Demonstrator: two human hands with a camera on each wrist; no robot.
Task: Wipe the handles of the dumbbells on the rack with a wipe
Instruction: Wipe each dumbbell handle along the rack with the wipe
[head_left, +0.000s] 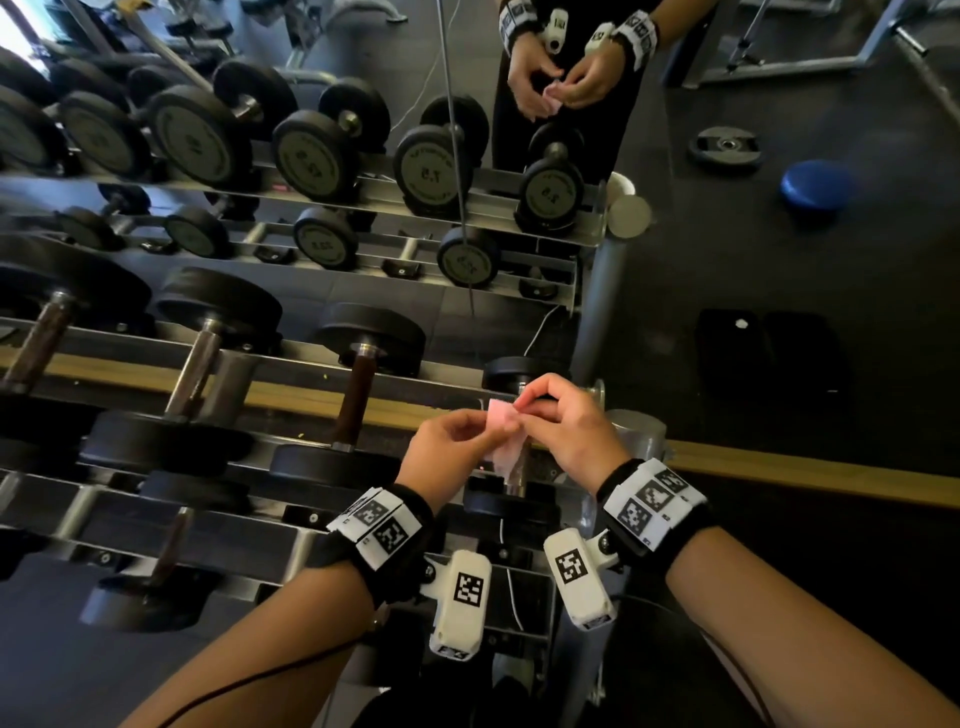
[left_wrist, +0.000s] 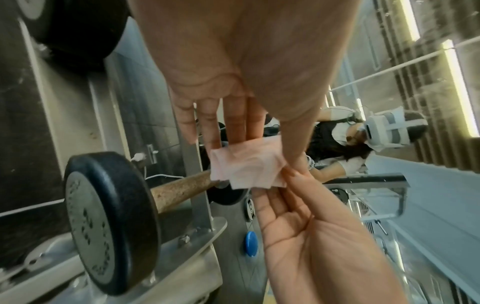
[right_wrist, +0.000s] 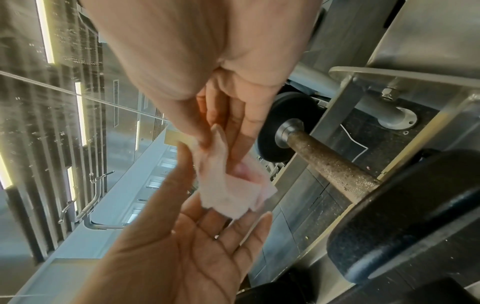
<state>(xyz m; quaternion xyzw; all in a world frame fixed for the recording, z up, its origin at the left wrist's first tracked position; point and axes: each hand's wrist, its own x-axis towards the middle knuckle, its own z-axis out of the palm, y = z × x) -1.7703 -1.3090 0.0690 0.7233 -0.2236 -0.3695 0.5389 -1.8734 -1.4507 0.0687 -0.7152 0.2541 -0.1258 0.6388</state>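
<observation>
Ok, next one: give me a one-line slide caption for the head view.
Both hands, left hand and right hand, pinch a crumpled pale pink wipe above the grey metal dumbbell rack, no handle touched yet.

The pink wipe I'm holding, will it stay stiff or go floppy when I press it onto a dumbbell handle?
Probably floppy: the wipe is creased and its free edge droops below the left hand and right hand pinching it. It looks thin and light, so it should wrap the rough handle, though the knurling may snag it.

Bare forearms; black wristbands (head_left: 400, 540) with white coded tags; white wrist cameras (head_left: 460, 603); thin black cable (head_left: 249, 680).
</observation>
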